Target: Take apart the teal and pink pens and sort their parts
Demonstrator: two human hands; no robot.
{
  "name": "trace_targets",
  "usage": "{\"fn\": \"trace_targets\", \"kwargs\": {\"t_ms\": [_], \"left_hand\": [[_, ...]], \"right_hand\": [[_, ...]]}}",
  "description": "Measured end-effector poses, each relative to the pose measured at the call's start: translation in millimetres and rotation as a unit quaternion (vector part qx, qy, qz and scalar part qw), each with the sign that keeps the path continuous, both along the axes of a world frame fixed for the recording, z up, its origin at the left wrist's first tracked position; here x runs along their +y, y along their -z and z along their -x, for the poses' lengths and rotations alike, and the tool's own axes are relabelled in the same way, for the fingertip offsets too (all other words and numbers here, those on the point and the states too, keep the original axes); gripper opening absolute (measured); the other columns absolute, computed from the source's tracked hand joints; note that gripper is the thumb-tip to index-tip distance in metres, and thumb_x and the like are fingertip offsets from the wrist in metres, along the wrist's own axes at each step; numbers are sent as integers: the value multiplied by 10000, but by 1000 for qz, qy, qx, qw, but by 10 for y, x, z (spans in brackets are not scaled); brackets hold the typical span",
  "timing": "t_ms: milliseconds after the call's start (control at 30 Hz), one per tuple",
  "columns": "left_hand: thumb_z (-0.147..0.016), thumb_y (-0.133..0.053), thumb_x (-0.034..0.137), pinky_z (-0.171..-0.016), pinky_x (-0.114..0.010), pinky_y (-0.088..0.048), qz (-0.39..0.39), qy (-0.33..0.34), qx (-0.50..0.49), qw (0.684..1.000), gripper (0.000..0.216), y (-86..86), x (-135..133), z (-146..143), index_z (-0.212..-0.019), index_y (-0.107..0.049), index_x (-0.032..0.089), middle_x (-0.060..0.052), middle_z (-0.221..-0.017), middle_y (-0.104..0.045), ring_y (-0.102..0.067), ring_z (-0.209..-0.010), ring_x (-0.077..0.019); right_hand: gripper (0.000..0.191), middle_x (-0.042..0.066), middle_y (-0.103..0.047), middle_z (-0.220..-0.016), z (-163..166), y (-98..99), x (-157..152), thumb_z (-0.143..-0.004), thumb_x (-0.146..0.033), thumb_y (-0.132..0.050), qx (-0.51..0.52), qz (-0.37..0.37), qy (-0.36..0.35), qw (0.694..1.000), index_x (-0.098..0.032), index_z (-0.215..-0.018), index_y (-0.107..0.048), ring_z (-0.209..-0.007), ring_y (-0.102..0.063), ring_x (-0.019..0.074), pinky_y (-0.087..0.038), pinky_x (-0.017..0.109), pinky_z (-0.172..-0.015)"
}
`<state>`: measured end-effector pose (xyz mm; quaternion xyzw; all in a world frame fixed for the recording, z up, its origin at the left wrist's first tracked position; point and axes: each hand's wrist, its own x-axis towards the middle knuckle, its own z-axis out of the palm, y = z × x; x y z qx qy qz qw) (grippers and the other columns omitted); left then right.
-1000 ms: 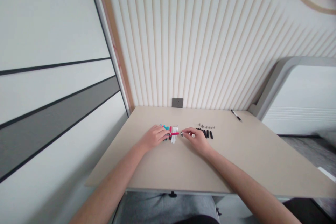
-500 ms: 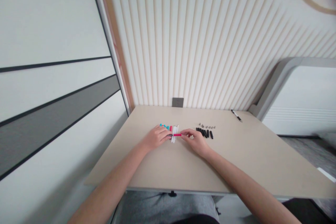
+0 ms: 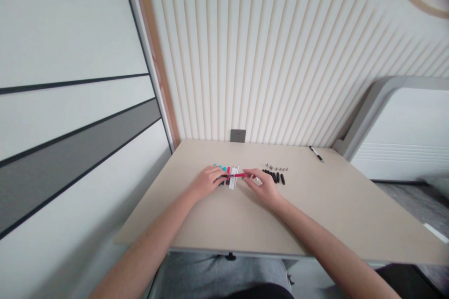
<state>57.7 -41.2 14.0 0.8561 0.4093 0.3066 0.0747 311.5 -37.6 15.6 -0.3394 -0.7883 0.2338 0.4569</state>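
Observation:
Between my two hands a slim pen (image 3: 239,175) with a pink-red barrel and a darker left part is held level. My left hand (image 3: 208,182) is closed around its dark end. My right hand (image 3: 262,186) pinches the pink end. Just under the pen lie several thin white sticks (image 3: 232,184), side by side on the table. A short pink-red piece (image 3: 228,169) and several teal pieces (image 3: 220,167) sit behind my left fingers, partly hidden. Beyond my right hand stretches a row of black tubes (image 3: 278,177), with small metallic cone-like pieces (image 3: 276,168) behind it.
The beige table (image 3: 224,229) reaches back to a ribbed wall (image 3: 245,56) with a dark socket (image 3: 238,136). A black-and-white pen (image 3: 316,153) lies at the back right. White panels (image 3: 70,149) stand at the left, a pale headboard (image 3: 407,131) at the right.
The pen has risen slightly and shifted a little right. My left hand has moved slightly left, uncovering more of the pen's dark part; both hands keep hold of it.

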Motion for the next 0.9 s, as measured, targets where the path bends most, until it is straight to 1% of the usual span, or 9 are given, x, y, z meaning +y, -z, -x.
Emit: {"fn": "trace_targets", "kwargs": {"t_ms": [100, 167, 200, 267, 333, 433, 500, 700, 900], "left_hand": [[-933, -506, 379, -752, -283, -471, 111, -35, -117, 986, 259, -3, -22, -32, -1018, -654, 183, -41, -892, -674, -607, -812, -166], [-927, -496, 409, -712, -267, -481, 161, -51, -176, 970, 298, -4, -30, -32, -1025, -644, 170, -31, -863, -672, -606, -768, -157], [-927, -490, 417, -713, -268, -483, 168, -57, -188, 966, 308, -6, -29, -23, -1030, -639, 168, -29, -863, -672, -608, -768, -158], [-930, -482, 410, -746, -282, -485, 142, -72, -176, 971, 303, -14, -19, 10, -1041, -633, 171, -35, -893, -673, -613, -805, -167], [-931, -487, 378, -796, -305, -477, 85, -89, -122, 985, 269, -28, -2, 56, -1033, -634, 178, -49, -940, -670, -612, -863, -181], [-939, -484, 326, -851, -337, -457, 4, -91, -32, 995, 213, -50, 17, 117, -1006, -633, 189, -58, -958, -660, -598, -925, -196], [-949, -474, 295, -862, -346, -449, -27, -80, 14, 996, 190, -56, 19, 141, -1020, -621, 197, -55, -973, -657, -592, -948, -197], [-946, -502, 263, -840, -351, -441, -62, -65, 92, 992, 145, -36, 8, 149, -1030, -602, 197, -51, -972, -654, -592, -931, -195], [-940, -522, 266, -836, -339, -439, -56, -64, 94, 992, 137, -15, 9, 151, -1028, -609, 207, -43, -976, -660, -598, -933, -189]], "right_hand": [[299, 82, -685, -1058, -57, 49, 68, -906, -321, -548, -55, -34, 41, 997, -237, -1180, -637, -990, -609, 222, -473, 391, -903], [258, 93, -659, -1120, -114, 81, 109, -909, -300, -537, -136, -62, 82, 985, -243, -1119, -675, -1064, -573, 243, -441, 421, -944], [243, 96, -642, -1149, -141, 93, 121, -907, -293, -537, -180, -71, 98, 976, -245, -1089, -690, -1089, -555, 252, -426, 433, -957], [232, 99, -611, -1200, -181, 108, 126, -902, -293, -543, -250, -79, 123, 957, -248, -1063, -704, -1124, -526, 265, -403, 446, -971], [231, 101, -591, -1230, -200, 112, 114, -897, -302, -554, -290, -77, 133, 945, -247, -1062, -706, -1149, -505, 270, -389, 447, -979], [219, 99, -590, -1236, -203, 117, 101, -895, -310, -562, -308, -71, 130, 940, -250, -1039, -715, -1163, -491, 269, -375, 441, -984], [208, 96, -602, -1219, -203, 128, 107, -895, -308, -563, -306, -67, 124, 941, -252, -1019, -721, -1159, -492, 269, -370, 441, -980], [175, 90, -629, -1180, -204, 141, 132, -870, -282, -583, -290, -49, 122, 948, -253, -957, -731, -1136, -505, 272, -352, 455, -967], [207, 70, -640, -1178, -201, 97, 110, -829, -207, -569, -300, -57, 114, 945, -269, -933, -738, -1143, -502, 258, -308, 460, -986]]}}
